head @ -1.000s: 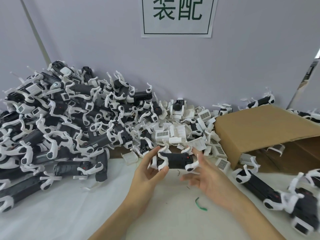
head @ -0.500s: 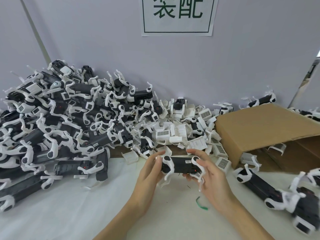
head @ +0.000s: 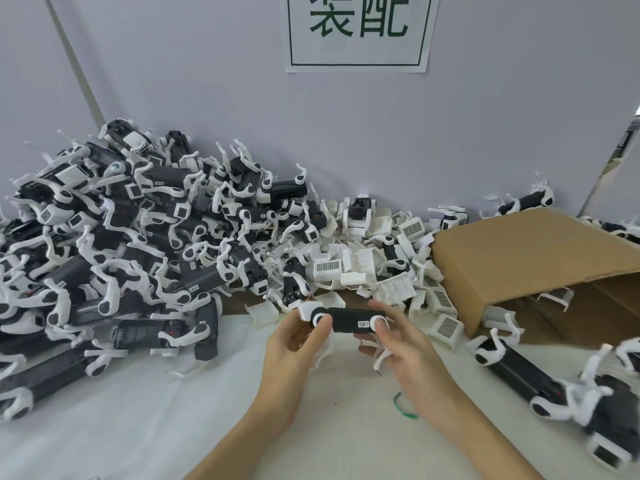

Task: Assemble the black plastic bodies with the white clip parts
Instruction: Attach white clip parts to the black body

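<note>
I hold one black plastic body (head: 348, 320) level above the white table, its side label facing me and white legs hanging below it. My left hand (head: 294, 344) grips its left end, thumb against the white round joint. My right hand (head: 403, 344) grips its right end, thumb on the other white joint, fingers curled underneath. Loose white clip parts (head: 360, 268) lie in a heap just behind it.
A big pile of black-and-white assembled bodies (head: 114, 244) fills the left. An open cardboard box (head: 530, 258) lies on its side at right, more bodies (head: 519, 372) in front of it. A green wire scrap (head: 403, 407) lies on the white table (head: 138, 427).
The body has been turned in my hands, so its labelled side now faces me and the legs point down. Both hands kept hold and shifted slightly.
</note>
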